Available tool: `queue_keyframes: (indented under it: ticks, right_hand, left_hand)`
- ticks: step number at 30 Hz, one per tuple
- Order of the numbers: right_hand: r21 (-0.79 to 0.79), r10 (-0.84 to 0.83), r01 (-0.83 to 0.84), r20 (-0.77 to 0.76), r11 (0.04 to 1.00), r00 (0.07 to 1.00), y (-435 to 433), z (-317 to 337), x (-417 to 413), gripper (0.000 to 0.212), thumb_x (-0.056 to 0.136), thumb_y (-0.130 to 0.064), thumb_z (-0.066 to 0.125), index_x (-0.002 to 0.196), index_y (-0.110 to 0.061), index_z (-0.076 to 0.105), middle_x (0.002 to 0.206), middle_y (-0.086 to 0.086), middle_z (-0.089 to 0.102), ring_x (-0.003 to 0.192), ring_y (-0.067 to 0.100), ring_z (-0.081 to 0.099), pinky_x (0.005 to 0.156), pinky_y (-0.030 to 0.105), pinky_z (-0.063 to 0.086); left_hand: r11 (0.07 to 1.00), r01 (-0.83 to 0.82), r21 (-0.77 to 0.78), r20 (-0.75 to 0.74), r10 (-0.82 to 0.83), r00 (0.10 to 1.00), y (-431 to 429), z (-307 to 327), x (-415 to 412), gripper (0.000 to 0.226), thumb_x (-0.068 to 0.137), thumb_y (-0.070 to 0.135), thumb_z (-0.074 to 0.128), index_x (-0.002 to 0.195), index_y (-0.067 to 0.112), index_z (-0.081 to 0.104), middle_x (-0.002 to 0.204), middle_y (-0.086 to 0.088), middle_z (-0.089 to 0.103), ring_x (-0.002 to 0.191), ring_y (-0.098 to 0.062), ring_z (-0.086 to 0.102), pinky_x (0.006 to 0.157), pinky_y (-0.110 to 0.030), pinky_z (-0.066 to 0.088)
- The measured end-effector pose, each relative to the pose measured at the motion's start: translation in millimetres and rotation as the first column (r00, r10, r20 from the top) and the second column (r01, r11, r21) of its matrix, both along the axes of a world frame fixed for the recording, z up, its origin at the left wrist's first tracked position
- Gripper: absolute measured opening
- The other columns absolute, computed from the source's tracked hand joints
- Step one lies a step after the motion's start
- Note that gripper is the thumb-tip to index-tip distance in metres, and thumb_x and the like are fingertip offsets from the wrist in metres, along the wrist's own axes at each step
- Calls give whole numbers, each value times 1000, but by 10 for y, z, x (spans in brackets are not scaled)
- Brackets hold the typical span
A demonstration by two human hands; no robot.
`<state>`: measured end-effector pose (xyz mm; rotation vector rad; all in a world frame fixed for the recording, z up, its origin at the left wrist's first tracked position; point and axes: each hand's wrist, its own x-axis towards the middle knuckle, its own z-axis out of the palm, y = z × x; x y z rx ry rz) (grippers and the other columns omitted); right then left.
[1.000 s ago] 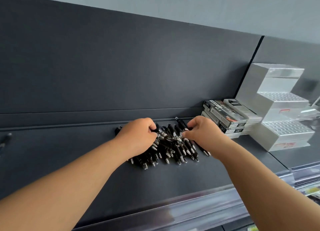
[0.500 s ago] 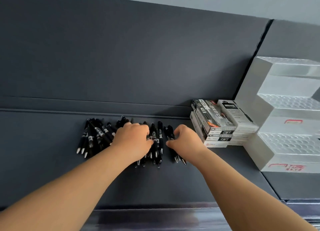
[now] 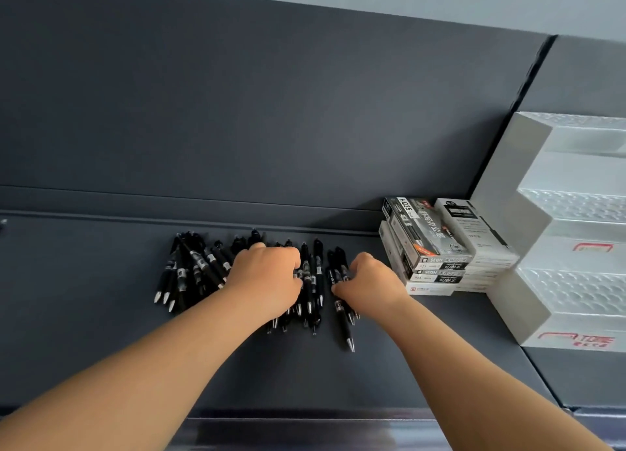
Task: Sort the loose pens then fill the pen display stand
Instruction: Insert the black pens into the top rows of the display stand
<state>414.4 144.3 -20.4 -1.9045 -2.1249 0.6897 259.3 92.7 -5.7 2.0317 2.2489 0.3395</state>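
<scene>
Head camera: A person's two bare forearms reach across a dark grey shelf (image 3: 101, 332) toward a spread of loose black pens (image 3: 189, 271) lying against the shelf's back ledge, silver tips pointing toward the viewer. The left hand (image 3: 267, 278) rests knuckles-up on the middle of the spread, its fingers curled under and out of sight; they press among the pens, but whether they are clamped on any one of them cannot be told. The right hand (image 3: 369, 281) sits at the right end of the spread, its fingers likewise bent under the palm and touching the pens there, the grip itself hidden. One pen (image 3: 343, 322) juts out nearer the viewer than the rest, just below the right hand. Pens beneath both hands are covered, so their number and order are hard to make out.

Just right of the right hand, a stack of pen boxes (image 3: 437, 240) stands against the back panel (image 3: 237, 112), small print on them too fine to read. Beside the boxes rises the white stepped pen display stand (image 3: 569, 254), its tiers showing rows of holes with no pens in them; its right side is cut off by the frame edge. A small dark object (image 3: 2, 223) at the far left edge is cut off and cannot be identified.
</scene>
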Motion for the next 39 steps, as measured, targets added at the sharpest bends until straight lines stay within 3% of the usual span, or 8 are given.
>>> queue_keyframes:
  ticks: [4,8,14,23,27,30,34,39]
  right_hand:
    - [-30,-24,22,-67,999,998,-4,22,-57,35,81,-27,64,109,-13,49,85,-4,51,83,19,52,64,26,38]
    - [-56,-78,70,-156,996,985,35,13,-90,31,81,-21,66,108,-8,55,93,7,59,87,25,59,74,33,48]
    - [-245,-191,99,-387,964,902,109,-3,-74,20,79,-13,69,81,-11,49,64,11,42,56,21,39,56,33,36]
    - [-399,-132,-91,-497,912,858,234,52,29,12,89,-4,59,80,-10,54,74,13,60,59,19,60,66,33,56]
    - [-447,-60,-218,-530,868,846,289,67,105,18,93,6,42,86,-8,51,70,12,58,59,18,58,64,32,52]
    - [-434,12,-287,-535,854,845,313,41,102,24,90,13,34,90,-8,48,70,12,47,61,19,47,71,42,52]
    - [-488,-103,-272,-612,830,784,297,31,159,22,92,2,38,84,-10,55,88,16,59,74,27,58,60,28,53]
    - [-547,-169,-313,-659,776,733,313,29,236,17,93,-2,43,86,-10,55,89,15,62,77,27,60,66,32,53]
  left_hand:
    - [998,28,-47,-69,-32,997,72,32,47,23,92,32,52,111,21,57,96,0,62,103,-22,51,84,-32,43]
    - [995,-11,-104,-24,8,1000,162,37,53,17,88,21,54,104,18,58,93,1,62,85,-20,56,67,-29,43]
    - [982,-45,-183,23,50,999,277,30,77,6,85,16,55,80,16,51,74,1,53,65,-17,49,49,-24,34]
    - [950,-165,-266,151,210,966,390,90,240,20,86,24,59,72,14,49,65,0,48,58,-16,45,45,-23,30]
    - [907,-259,-331,181,330,926,360,121,376,20,85,29,61,77,13,54,71,-1,53,61,-16,49,49,-21,34]
    - [876,-313,-367,178,397,900,331,161,506,37,82,46,66,94,12,61,93,-4,64,86,-22,62,65,-24,43]
    - [830,-384,-404,151,474,867,327,131,642,60,74,61,67,108,11,63,105,-6,66,97,-23,64,80,-28,49]
    - [788,-448,-422,211,566,797,346,86,704,64,68,55,76,110,9,62,105,-6,65,95,-23,64,82,-29,53]
